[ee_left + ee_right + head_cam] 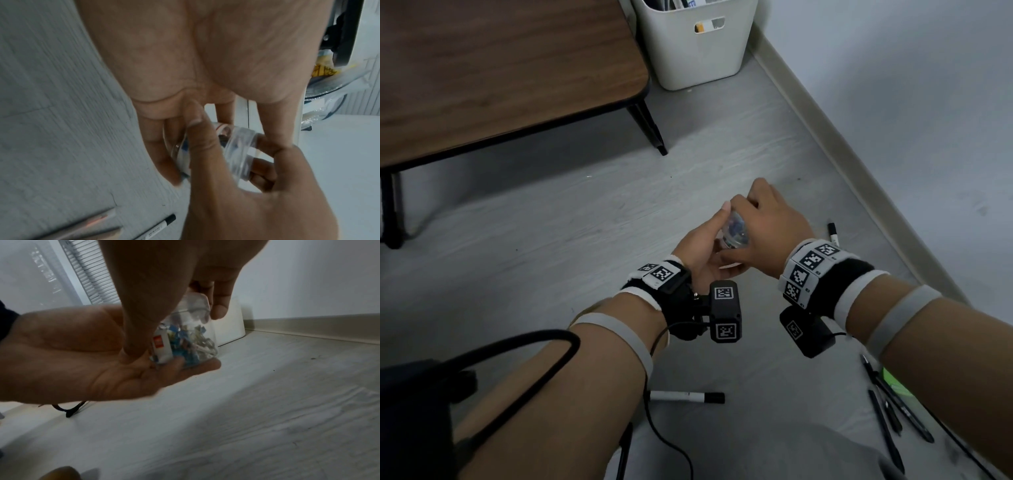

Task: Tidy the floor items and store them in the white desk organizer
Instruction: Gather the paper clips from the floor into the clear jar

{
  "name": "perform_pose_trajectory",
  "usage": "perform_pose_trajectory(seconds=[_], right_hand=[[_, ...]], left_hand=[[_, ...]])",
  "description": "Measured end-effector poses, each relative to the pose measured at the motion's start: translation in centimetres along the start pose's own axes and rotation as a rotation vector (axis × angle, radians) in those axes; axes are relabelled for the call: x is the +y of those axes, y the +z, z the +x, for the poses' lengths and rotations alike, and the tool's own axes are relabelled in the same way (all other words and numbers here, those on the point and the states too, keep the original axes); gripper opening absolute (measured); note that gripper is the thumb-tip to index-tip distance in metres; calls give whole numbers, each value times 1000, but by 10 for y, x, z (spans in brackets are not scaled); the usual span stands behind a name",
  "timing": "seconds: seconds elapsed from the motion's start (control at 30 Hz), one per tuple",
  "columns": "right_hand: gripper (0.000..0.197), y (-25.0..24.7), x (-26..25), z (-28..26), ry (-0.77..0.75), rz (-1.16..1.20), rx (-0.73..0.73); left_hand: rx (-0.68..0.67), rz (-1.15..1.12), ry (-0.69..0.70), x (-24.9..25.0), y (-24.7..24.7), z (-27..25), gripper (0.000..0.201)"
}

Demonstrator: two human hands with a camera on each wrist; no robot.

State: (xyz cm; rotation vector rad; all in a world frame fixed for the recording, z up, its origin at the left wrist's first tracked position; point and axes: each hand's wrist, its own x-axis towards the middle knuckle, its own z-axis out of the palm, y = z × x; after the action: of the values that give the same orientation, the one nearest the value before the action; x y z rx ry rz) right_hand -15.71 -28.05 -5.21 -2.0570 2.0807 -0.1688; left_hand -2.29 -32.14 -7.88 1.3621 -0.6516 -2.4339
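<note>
While both hands hold it above the floor point(722, 154), the clear jar point(736, 233) of small blue and white bits lies on the left hand point(702, 253), fingers and thumb curled round it. From above, the right hand point(767, 226) pinches its lid end. Well ahead by the wall stands the white bin point(698, 44), beside a low brown table point(500, 68). Markers lie about: one point(688, 397) under the left forearm, one point(832, 233) past the right wrist, with dark pens point(890, 414) near the right elbow.
</note>
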Motion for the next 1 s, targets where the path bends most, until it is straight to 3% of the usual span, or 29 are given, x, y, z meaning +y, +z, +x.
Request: perform_pose_trajectory(seconds=[0.07,0.17,0.3,0.43,0.53,0.8,1.0], right_hand=[[69,0,-1,0,-20,32,-38],[79,-4,-2,1,-44,275,-115],[65,-26,-9,14,-88,388,-220],[63,-49,-27,38,61,204,-70],[58,-59,-41,52,130,201,44],[70,-98,-72,71,35,366,-23],[65,-174,-121,61,194,310,-165]], left_hand=[[-21,28,40,1,-6,-5,50],[-6,28,110,6,-18,-13,39],[68,110,166,31,-29,-25,35],[48,120,232,66,-28,-36,37],[9,179,267,91,-29,-40,41],[60,233,185,151,-35,-88,35],[125,227,100,179,-19,-158,35]])
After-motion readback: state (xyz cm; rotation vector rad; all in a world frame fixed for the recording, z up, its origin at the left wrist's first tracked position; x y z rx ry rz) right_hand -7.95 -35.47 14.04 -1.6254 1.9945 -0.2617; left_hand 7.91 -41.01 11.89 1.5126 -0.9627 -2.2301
